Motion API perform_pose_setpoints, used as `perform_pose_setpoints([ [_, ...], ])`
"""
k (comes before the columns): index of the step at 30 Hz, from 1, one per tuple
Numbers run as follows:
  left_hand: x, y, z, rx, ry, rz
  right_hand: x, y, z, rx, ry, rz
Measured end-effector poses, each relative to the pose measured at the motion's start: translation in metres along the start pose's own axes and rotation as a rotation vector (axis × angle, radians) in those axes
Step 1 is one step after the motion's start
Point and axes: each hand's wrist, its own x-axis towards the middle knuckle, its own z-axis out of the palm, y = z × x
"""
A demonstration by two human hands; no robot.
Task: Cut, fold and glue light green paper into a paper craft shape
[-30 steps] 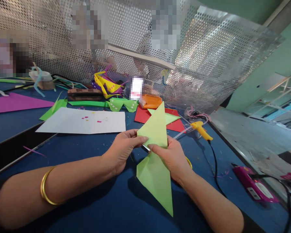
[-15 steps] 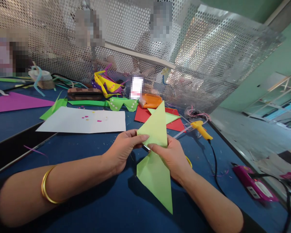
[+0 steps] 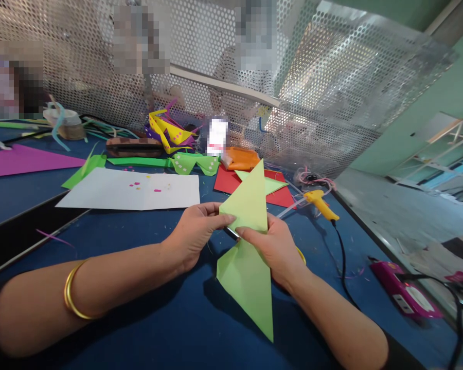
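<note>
Both forearms run off the bottom edge; the left one wears a gold bangle [image 3: 72, 298]. Just above the blue table [image 3: 139, 318], a light green folded paper [image 3: 249, 280] is held up between both hands. The right hand [image 3: 275, 246] pinches its middle, thumb on the front and fingers mostly hidden behind the sheet. The left hand [image 3: 195, 234] is closed on the paper's left corner between thumb and fingertips. The paper's long axis runs near to far, with one sharp tip pointing toward the person and the other pointing away, covering part of the red sheet [image 3: 226, 182]. A yellow glue gun [image 3: 319, 202] lies farther right, its nozzle hard to make out.
</note>
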Motion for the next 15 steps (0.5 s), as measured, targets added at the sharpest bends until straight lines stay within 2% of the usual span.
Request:
perform_pose_setpoints([
  [9,-0.0006,0.0003,-0.0004,0.084,0.029,0.052,0.0015,-0.0035,-0.0033,0.048,0.036,-0.042],
  [15,-0.0001,0.0017,-0.0019,0.175,0.057,0.099,0.0010,-0.0027,-0.0019,0.095,0.012,-0.019],
])
